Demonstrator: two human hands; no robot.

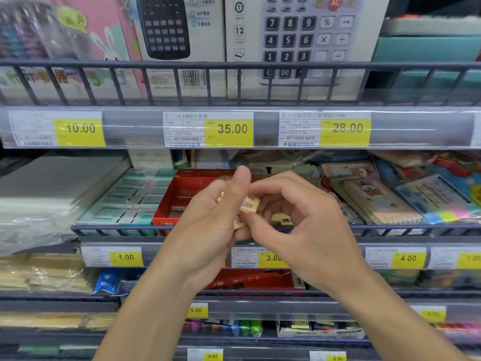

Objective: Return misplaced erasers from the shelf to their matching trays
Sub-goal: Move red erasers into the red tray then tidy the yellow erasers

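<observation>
Hands are meeting in front of a shop shelf, both forearms reaching up from the bottom of the view. The left hand [208, 212] is curling its fingers and upright thumb around a few small pale yellow erasers [250, 204], holding them as a loose stack. The right hand [299, 217] is bending its fingers inward, its fingertips pinching the edge of the same stack, as if picking one eraser off; how many erasers are there cannot be told.

Just behind the hands, on the wire-fronted shelf [119, 227], a red cardboard tray [187, 194] is sitting with its near wall facing the person, partly hidden by the left hand. To its left a teal and white tray [130, 199] of wrapped erasers is lying in neat rows. To the right, notebooks [364, 188] are lying in a jumble.

Judging from this, doing the step well is meaning reading the printed face of each eraser before letting go, keeping the left grip firm while the right is lifting one only, then matching it to the tray carrying the same wrapper.

Farther up, boxed calculators [307, 40] are standing above yellow price labels [229, 129].
</observation>
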